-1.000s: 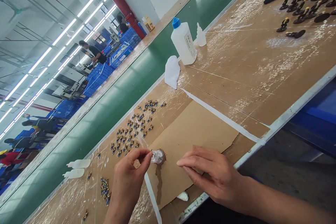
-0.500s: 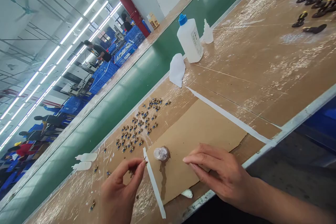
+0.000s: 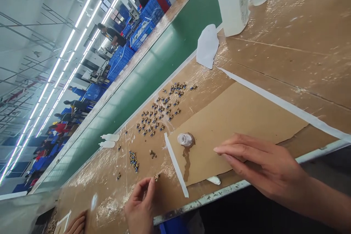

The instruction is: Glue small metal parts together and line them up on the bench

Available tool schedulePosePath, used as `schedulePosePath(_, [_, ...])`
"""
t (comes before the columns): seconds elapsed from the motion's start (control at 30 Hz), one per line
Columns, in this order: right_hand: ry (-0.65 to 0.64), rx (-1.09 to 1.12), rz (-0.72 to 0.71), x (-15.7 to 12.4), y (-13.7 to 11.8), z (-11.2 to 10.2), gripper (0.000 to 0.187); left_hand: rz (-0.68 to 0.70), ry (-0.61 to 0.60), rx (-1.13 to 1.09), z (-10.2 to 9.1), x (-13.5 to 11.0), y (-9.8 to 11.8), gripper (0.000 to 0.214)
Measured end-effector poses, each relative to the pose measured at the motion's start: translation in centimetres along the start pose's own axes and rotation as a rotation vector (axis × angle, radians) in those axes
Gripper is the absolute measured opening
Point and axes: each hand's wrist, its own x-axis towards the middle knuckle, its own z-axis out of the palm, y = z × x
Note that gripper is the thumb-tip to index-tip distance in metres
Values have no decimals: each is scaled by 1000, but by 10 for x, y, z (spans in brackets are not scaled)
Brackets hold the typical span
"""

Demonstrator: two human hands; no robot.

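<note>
Flanking a glass jar (image 3: 185, 139), right hand (image 3: 260, 164) lies open, left hand (image 3: 141, 204) grip unclear.

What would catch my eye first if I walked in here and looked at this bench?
Most striking is the cluster of tiny blue-and-gold figures spread across the brown cardboard-covered bench, with the person's left hand just below them at the bench's near edge. Above them stands a large white plastic bottle. Farther off, beyond a long green strip, blue crates line the bright factory hall.
</note>
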Motion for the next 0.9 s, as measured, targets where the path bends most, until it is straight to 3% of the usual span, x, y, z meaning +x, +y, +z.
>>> schedulePosePath(0.27, [0, -22, 0, 1, -1, -2, 28, 104, -60, 99, -1, 5, -1, 33])
schedulePosePath(0.73, [-4, -14, 23, 1, 0, -1, 29, 92, -74, 48, 1, 8, -3, 32])
schedulePosePath(0.9, [-17, -37, 26, 0, -1, -2, 27, 65, -181, 49, -4, 11, 1, 29])
